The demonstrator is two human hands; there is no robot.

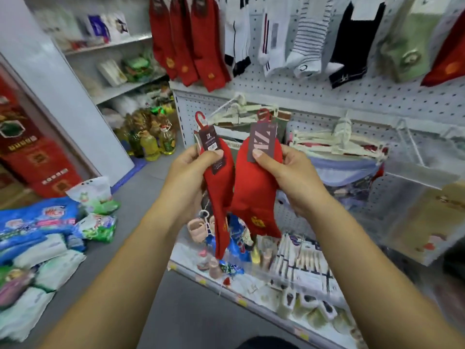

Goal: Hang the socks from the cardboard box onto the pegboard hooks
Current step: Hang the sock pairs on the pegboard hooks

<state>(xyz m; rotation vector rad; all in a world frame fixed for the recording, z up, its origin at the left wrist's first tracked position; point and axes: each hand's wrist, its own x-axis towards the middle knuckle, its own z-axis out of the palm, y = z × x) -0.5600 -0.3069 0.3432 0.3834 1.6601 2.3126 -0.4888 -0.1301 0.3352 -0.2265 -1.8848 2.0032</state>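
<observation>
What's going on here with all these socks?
A person stands in a shop aisle facing a pegboard. The left hand pinches one tagged pair of red socks near its top, and the right hand pinches a second red pair the same way. Both pairs are held up in front of the board, not yet hung. A row of red socks already hangs higher up on the board.

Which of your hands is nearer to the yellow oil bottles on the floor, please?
Left. The yellow oil bottles stand off to the left beyond the left hand, which pinches a red sock; the right hand is farther right, gripping a second red sock.
</observation>
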